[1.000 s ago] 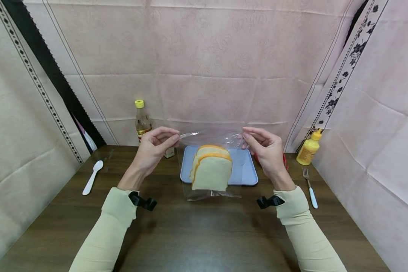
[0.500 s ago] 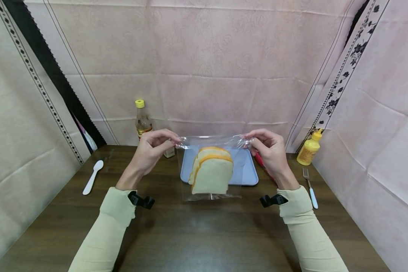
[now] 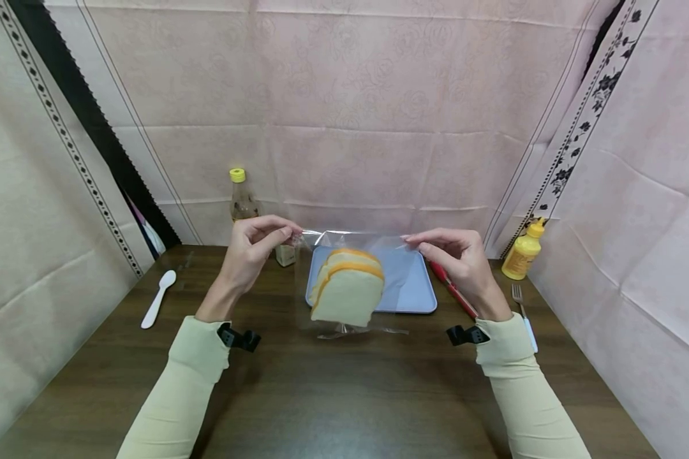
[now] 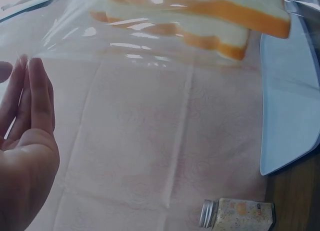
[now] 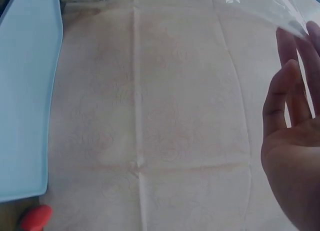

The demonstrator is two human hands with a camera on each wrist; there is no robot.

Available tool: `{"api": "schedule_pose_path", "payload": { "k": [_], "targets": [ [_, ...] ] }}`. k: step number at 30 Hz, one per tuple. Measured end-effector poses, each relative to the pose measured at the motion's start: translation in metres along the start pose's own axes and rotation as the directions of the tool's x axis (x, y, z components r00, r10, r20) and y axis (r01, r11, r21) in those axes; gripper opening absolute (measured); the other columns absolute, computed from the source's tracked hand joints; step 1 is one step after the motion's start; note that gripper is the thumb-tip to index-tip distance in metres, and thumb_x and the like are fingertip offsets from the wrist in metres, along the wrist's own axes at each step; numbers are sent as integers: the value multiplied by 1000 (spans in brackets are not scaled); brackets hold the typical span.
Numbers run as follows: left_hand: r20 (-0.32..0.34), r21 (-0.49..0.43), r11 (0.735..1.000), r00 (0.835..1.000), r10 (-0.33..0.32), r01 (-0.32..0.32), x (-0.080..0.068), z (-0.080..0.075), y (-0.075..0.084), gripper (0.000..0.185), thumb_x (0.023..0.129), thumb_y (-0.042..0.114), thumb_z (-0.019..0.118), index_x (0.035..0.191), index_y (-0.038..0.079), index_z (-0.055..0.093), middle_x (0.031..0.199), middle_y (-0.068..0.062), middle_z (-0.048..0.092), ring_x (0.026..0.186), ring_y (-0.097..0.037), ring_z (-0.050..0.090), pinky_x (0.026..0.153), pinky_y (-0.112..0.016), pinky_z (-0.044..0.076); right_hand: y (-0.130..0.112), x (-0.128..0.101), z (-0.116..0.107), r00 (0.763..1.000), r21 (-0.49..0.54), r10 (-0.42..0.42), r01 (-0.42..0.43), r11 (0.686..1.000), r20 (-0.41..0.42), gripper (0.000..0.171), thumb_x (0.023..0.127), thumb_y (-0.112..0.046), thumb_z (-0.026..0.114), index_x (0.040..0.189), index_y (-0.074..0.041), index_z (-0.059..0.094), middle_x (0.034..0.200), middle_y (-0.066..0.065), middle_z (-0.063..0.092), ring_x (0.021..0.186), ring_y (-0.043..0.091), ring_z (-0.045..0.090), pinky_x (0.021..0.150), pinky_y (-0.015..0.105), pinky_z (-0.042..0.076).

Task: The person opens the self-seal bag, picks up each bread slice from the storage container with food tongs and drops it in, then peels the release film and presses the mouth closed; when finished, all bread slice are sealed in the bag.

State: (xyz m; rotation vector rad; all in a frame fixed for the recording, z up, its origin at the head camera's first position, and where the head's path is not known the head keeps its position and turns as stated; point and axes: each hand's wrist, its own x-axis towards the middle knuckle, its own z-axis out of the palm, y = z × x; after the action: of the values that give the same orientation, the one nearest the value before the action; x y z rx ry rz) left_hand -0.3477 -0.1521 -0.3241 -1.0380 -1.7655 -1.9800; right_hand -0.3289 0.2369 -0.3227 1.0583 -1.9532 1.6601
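Observation:
A clear plastic bag (image 3: 392, 277) with white bread slices (image 3: 349, 294) in orange-brown crust hangs between my hands, overlapping the light blue tray (image 3: 419, 290) behind it. My left hand (image 3: 249, 261) pinches the bag's upper left corner between thumb and fingertips. My right hand (image 3: 462, 264) holds the upper right edge at its fingertips; in the right wrist view the film (image 5: 272, 13) runs in to the fingers. The slices lean toward the left side of the bag, with one in front of another. In the left wrist view their crust (image 4: 235, 13) shows through the shiny film.
A white spoon (image 3: 159, 299) lies at left, a fork (image 3: 519, 299) with a light blue handle at right. A yellow-capped bottle (image 3: 243, 197), a small seasoning jar (image 4: 242, 214) and a yellow bottle (image 3: 522, 252) stand at the back. A red stick-like item (image 3: 450, 287) lies by my right hand.
The bread in the bag has shifted left and tilted. My right fingertips have moved a little left along the bag's top edge, and my right wrist slightly right. More of the red item shows.

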Motion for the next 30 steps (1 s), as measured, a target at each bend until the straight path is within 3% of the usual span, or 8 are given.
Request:
{"api": "schedule_pose_path", "payload": {
  "k": [7, 14, 21, 25, 27, 30],
  "targets": [
    [-37, 151, 985, 996, -77, 82, 0, -1, 3, 16, 93, 9, 86, 104, -1, 80, 97, -5, 82, 84, -18, 81, 67, -23, 59, -1, 1, 3, 1000, -96, 29, -29, 995, -5, 13, 98, -2, 78, 109, -3, 83, 111, 11, 84, 103, 21, 81, 89, 29, 65],
    [-52, 231, 969, 995, -81, 91, 1, -8, 3, 18, 93, 13, 88, 106, 1, 81, 100, -3, 83, 86, -18, 81, 70, -25, 62, 3, 5, 12, 998, -120, 31, -37, 992, -51, 16, 97, -2, 80, 112, -8, 84, 109, 10, 84, 99, 19, 82, 84, 30, 66],
    [-72, 359, 929, 995, -73, 94, -1, -30, 8, 15, 98, 14, 82, 110, 6, 80, 103, -2, 82, 90, -20, 80, 68, -20, 58, 6, 9, 41, 999, -89, 21, -25, 996, -45, 21, 97, 0, 79, 116, -7, 83, 111, 16, 83, 99, 22, 83, 87, 32, 66],
    [-92, 351, 928, 991, -96, 123, -1, -41, 17, 19, 100, 14, 79, 114, 2, 76, 107, -7, 79, 90, -19, 82, 74, -24, 65, 3, 14, 62, 998, -37, 16, -18, 999, -64, 21, 97, 0, 79, 117, -6, 83, 113, 18, 83, 96, 28, 83, 88, 38, 67],
    [-114, 314, 935, 984, -133, 163, -2, -48, 24, 22, 100, 14, 79, 116, -1, 75, 109, -9, 77, 89, -20, 82, 78, -31, 67, 2, 17, 73, 998, 13, 17, -16, 1000, -64, 20, 98, 1, 78, 117, -4, 82, 114, 19, 82, 97, 27, 83, 87, 41, 67],
    [-125, 251, 944, 975, -185, 211, -5, -63, 35, 22, 100, 11, 79, 116, -4, 73, 109, -7, 77, 89, -18, 82, 79, -32, 67, 1, 21, 93, 999, 113, 7, -3, 994, -33, 19, 99, 4, 75, 116, 1, 81, 115, 22, 81, 100, 24, 83, 85, 45, 67]
  ]
}}
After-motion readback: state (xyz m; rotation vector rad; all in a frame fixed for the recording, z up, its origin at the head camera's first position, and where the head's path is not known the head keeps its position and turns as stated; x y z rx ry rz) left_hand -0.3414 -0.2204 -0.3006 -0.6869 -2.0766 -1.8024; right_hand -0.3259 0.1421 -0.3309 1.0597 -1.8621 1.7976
